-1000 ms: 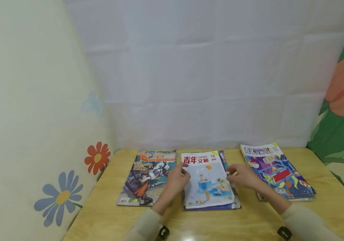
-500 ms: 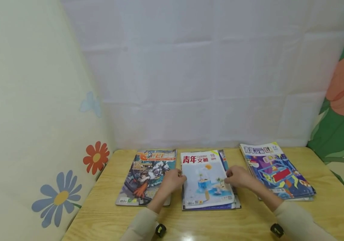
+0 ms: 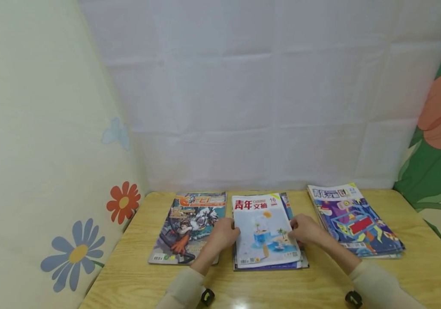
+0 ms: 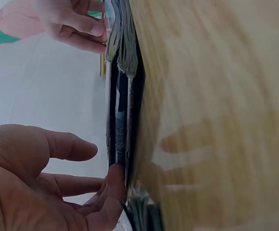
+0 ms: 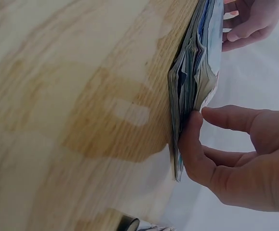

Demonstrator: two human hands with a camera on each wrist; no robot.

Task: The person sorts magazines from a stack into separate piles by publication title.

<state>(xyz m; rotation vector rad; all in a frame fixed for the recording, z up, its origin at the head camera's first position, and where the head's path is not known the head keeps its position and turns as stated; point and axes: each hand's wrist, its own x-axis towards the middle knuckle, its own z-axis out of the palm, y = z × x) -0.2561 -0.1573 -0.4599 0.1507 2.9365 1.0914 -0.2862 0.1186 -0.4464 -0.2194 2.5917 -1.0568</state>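
A magazine point(image 3: 261, 227) with a pale blue cover, a red title and a "16" lies on top of the middle stack. Darker magazines show beneath it, slightly out of line. At the stack's left side is my left hand point(image 3: 225, 234); in the left wrist view its fingertips point(image 4: 115, 175) touch the side of the stack, while the thumb stays off the cover. My right hand point(image 3: 306, 228) pinches the right edge of the top magazine between thumb and index finger point(image 5: 191, 134). In the right wrist view, that edge bulges up.
Left of the stack lies a magazine point(image 3: 185, 231) with an orange title, partly behind my left hand. A further magazine stack point(image 3: 359, 223) with a purple cover lies at the right. All rest on a wooden table point(image 3: 274, 289), with a white cloth point(image 3: 267, 107) behind it.
Both hands have come slightly nearer along the sides of the middle stack, and my right fingers now meet the top magazine's edge. The stacks lie nearly as before.
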